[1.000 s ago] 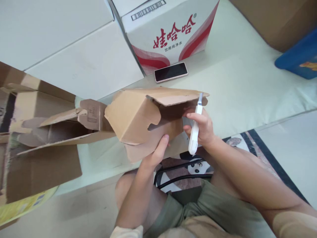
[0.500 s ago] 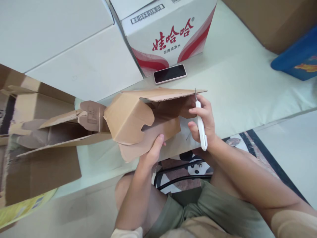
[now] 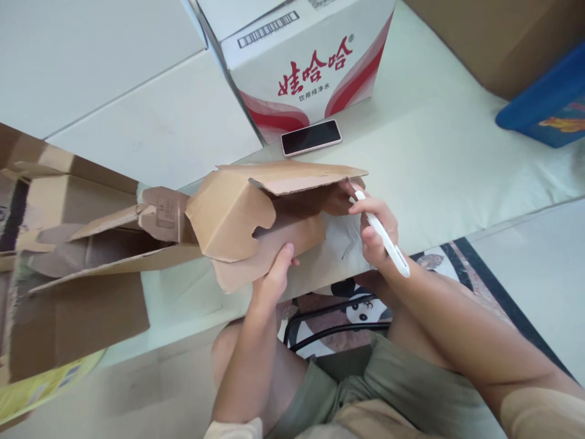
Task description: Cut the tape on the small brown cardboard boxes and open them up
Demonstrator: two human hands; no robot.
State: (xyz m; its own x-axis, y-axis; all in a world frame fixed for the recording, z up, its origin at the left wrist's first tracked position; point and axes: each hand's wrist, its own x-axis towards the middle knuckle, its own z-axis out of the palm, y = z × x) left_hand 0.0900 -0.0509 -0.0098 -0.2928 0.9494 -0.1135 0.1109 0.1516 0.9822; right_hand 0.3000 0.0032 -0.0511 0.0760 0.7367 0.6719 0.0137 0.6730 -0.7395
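A brown cardboard box (image 3: pixel 228 219) with open flaps is held above the edge of the covered table. My left hand (image 3: pixel 276 274) grips its lower flap, thumb on top and fingers beneath. In my right hand (image 3: pixel 379 228) is a white utility knife (image 3: pixel 386 238), its handle slanting down toward the wrist. The knife's tip is at the right end of the box's upper flap; the blade is thin and hard to make out there. Some right-hand fingers are partly hidden behind the knife and the box.
Behind the box lies a phone (image 3: pixel 311 138), against a white and red carton (image 3: pixel 315 79). More open cardboard boxes (image 3: pixel 82 305) stand at left, beside large white boxes (image 3: pixel 155 116). A blue container (image 3: pixel 543 103) is at far right. A panda-patterned chair (image 3: pixel 361 311) is under the table's edge.
My right hand has tilted the utility knife, bringing its tip down and left to the upper flap. The box has shifted slightly left in my left hand.
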